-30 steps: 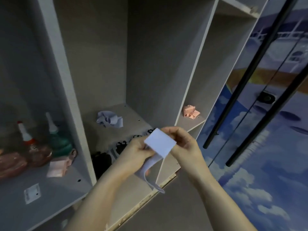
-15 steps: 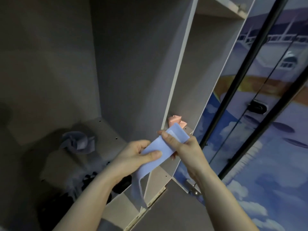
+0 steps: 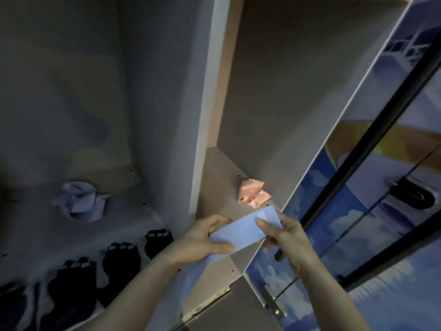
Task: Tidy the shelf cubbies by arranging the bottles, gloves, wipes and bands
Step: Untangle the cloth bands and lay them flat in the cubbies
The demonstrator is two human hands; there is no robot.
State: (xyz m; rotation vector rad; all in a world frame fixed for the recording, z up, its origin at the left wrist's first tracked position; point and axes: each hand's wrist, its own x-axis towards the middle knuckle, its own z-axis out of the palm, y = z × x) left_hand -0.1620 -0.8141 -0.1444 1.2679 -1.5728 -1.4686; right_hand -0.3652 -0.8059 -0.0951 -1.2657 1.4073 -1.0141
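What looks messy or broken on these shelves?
The blue band in the left cubby lies crumpled, and the pink band in the right cubby is bunched up too. The shelf's front edge looks chipped.

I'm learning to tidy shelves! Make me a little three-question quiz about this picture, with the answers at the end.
1. True or false: both hands hold the blue band.
2. Which cubby holds the crumpled pink band? A) the right cubby B) the left cubby, next to the black gloves
3. Fill the gap: the black gloves lie in a row along the ____ of the left cubby.

Key
1. True: the left hand grips its lower end and the right hand pinches its upper end.
2. A
3. Front; a crumpled pale blue band lies behind them.
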